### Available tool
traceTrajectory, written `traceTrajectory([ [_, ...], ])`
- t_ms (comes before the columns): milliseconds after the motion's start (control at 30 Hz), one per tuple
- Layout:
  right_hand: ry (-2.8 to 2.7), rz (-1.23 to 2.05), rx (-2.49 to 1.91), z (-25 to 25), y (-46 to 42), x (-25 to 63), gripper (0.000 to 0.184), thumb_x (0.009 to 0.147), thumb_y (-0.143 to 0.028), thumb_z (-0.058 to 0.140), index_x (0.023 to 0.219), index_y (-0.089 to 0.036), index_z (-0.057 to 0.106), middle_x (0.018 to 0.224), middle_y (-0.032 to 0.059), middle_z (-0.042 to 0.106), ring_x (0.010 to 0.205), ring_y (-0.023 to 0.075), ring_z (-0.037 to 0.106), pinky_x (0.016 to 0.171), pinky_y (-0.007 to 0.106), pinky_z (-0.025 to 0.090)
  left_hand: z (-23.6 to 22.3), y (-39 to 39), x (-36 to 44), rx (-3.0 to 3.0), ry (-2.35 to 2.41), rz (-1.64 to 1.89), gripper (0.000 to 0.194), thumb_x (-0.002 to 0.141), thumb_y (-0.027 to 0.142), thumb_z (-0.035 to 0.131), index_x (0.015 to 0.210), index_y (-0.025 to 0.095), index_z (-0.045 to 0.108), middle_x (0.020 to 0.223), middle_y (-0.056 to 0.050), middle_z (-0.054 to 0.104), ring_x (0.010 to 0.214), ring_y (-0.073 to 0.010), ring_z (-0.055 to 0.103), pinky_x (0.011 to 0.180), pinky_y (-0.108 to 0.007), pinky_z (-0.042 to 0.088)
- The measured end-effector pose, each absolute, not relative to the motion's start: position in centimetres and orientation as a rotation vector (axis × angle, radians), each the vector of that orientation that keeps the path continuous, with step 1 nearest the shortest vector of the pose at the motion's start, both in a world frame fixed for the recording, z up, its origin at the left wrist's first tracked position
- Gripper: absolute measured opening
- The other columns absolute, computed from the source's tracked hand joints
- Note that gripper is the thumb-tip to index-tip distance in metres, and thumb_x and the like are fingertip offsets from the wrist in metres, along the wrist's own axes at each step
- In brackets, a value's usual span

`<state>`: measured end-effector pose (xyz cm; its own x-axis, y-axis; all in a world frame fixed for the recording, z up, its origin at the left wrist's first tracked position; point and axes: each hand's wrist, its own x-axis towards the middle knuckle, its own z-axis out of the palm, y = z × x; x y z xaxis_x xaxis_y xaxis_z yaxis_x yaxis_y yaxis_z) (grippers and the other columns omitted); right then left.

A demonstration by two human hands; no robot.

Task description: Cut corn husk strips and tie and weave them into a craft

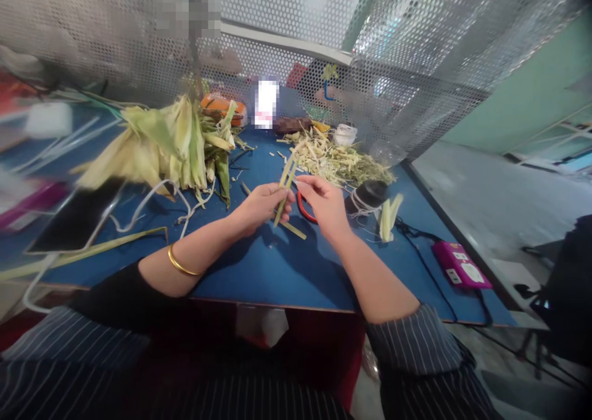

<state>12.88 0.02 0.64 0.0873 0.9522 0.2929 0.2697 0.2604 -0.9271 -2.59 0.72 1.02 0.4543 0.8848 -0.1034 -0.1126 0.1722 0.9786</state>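
Observation:
My left hand (263, 207) is closed around thin green-yellow leaf strips (285, 182) that stick up and slant to the right. My right hand (324, 203) pinches the same strips just beside the left, fingers curled. Both hands hover over the blue table (272, 272). Red-handled scissors (304, 210) lie under my right hand, partly hidden. One loose strip (292, 229) lies flat below my hands.
A heap of green-yellow husk leaves (161, 145) lies at the left, and shredded strips (337, 158) are piled at the back. A black phone (76, 216) with white cable, a thread spool (367, 197), a leaf roll (387, 218), a pink device (460, 266). A perforated metal screen (416, 56) stands behind.

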Motion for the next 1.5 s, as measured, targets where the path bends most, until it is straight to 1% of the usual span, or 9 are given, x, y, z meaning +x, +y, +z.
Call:
traceTrajectory([
  [167, -1.338, 1.227, -1.074, 0.2, 0.3, 12.7, 0.019, 0.072, -0.036, 0.069, 0.081, -0.019, 0.068, 0.058, -0.0036, 0.058, 0.047, 0.0078, 0.048, 0.05, 0.025, 0.035, 0.8, 0.3, -2.4, 1.282, 0.776, 0.622, 0.019, 0.09, 0.02, 0.043, 0.077, 0.014, 0.057, 0.061, 0.001, 0.053, 0.045, -0.0071, 0.052, 0.048, -0.021, 0.044],
  [467, -0.96, 1.002, -1.032, 0.5, 1.8, 14.5, 0.011, 0.062, -0.026, 0.075, 0.065, -0.018, 0.069, 0.058, -0.0026, 0.056, 0.047, 0.0049, 0.041, 0.046, 0.021, 0.035, 0.7, 0.9, -3.4, 1.311, 0.733, 0.478, 0.02, 0.085, 0.026, 0.053, 0.09, 0.012, 0.066, 0.064, 0.0, 0.057, 0.046, -0.0065, 0.052, 0.047, -0.019, 0.043],
  [667, -0.903, 0.963, -0.996, 1.4, 2.3, 15.6, 0.01, 0.062, -0.025, 0.075, 0.063, -0.018, 0.068, 0.065, -0.001, 0.061, 0.047, 0.004, 0.041, 0.044, 0.02, 0.034, 0.8, 1.8, -3.7, 1.129, 0.979, 0.645, 0.019, 0.074, 0.013, 0.06, 0.093, 0.012, 0.065, 0.081, -0.008, 0.068, 0.06, -0.0126, 0.063, 0.058, -0.025, 0.051],
  [733, -0.971, 1.056, -1.011, 1.3, 1.9, 15.3, 0.01, 0.063, -0.026, 0.075, 0.066, -0.018, 0.069, 0.063, -0.0013, 0.06, 0.047, 0.0043, 0.042, 0.045, 0.021, 0.035, 0.9, 1.8, -3.6, 1.111, 0.971, 0.743, 0.017, 0.08, 0.02, 0.057, 0.092, 0.012, 0.066, 0.086, -0.01, 0.069, 0.068, -0.0138, 0.065, 0.063, -0.026, 0.052],
  [867, -1.147, 1.154, -1.04, 0.9, 1.1, 14.0, 0.011, 0.066, -0.027, 0.074, 0.069, -0.017, 0.07, 0.058, -0.0022, 0.058, 0.048, 0.0053, 0.044, 0.047, 0.021, 0.036, 0.9, 1.2, -3.1, 1.201, 0.785, 0.696, 0.038, 0.088, 0.045, 0.048, 0.096, 0.013, 0.068, 0.094, -0.012, 0.069, 0.08, -0.0162, 0.065, 0.07, -0.026, 0.05],
  [1000, -1.203, 1.141, -1.103, 0.4, 0.5, 13.0, 0.012, 0.067, -0.028, 0.073, 0.07, -0.017, 0.069, 0.057, -0.0021, 0.059, 0.049, 0.0063, 0.045, 0.046, 0.022, 0.036, 0.8, 0.4, -2.6, 1.238, 0.805, 0.574, 0.025, 0.087, 0.034, 0.053, 0.095, 0.013, 0.065, 0.075, -0.005, 0.064, 0.061, -0.012, 0.061, 0.063, -0.027, 0.049],
  [1100, -1.18, 1.167, -1.104, 0.2, 0.7, 13.0, 0.015, 0.066, -0.029, 0.075, 0.071, -0.017, 0.068, 0.057, -0.0027, 0.058, 0.047, 0.0057, 0.045, 0.045, 0.021, 0.034, 0.8, 0.2, -2.4, 1.224, 0.904, 0.569, 0.019, 0.088, 0.024, 0.048, 0.08, 0.014, 0.062, 0.06, 0.002, 0.05, 0.046, -0.0066, 0.048, 0.051, -0.022, 0.042],
  [1267, -0.92, 1.187, -1.006, 0.6, 1.8, 14.6, 0.02, 0.058, -0.025, 0.078, 0.068, -0.02, 0.062, 0.059, -0.0057, 0.055, 0.045, 0.0045, 0.044, 0.045, 0.021, 0.036, 0.8, 0.4, -2.6, 1.234, 0.889, 0.535, 0.022, 0.088, 0.023, 0.047, 0.069, 0.016, 0.055, 0.054, 0.006, 0.034, 0.039, -0.0039, 0.024, 0.039, -0.02, 0.014],
  [1500, -0.752, 0.913, -0.993, 1.5, 2.9, 16.3, 0.023, 0.065, -0.037, 0.072, 0.075, -0.021, 0.061, 0.069, -0.0034, 0.056, 0.056, 0.0058, 0.05, 0.053, 0.02, 0.044, 0.7, 0.9, -3.2, 1.192, 0.874, 0.612, 0.018, 0.084, 0.025, 0.05, 0.068, 0.018, 0.052, 0.055, 0.006, 0.031, 0.039, -0.0044, 0.02, 0.042, -0.022, 0.01],
])
